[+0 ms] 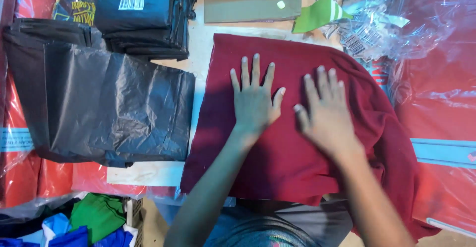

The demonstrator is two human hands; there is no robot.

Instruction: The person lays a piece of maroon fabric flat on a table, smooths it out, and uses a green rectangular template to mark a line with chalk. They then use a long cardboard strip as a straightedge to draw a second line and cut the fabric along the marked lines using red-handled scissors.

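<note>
A dark red folded garment (277,158) lies flat on the light work surface (148,173) in front of me. My left hand (254,98) rests palm down on its upper middle, fingers spread. My right hand (327,110) presses flat on the cloth just to the right, fingers slightly apart. Neither hand grips anything. The garment's right side bunches up in folds under my right forearm.
A stack of black plastic bags (114,108) lies left of the garment. Packed dark bags (141,14) are piled at the top left. Clear plastic wrap and barcode stickers (377,34) sit top right, beside a green cloth piece (317,14). Red packages (441,128) lie right; coloured clothes (94,222) bottom left.
</note>
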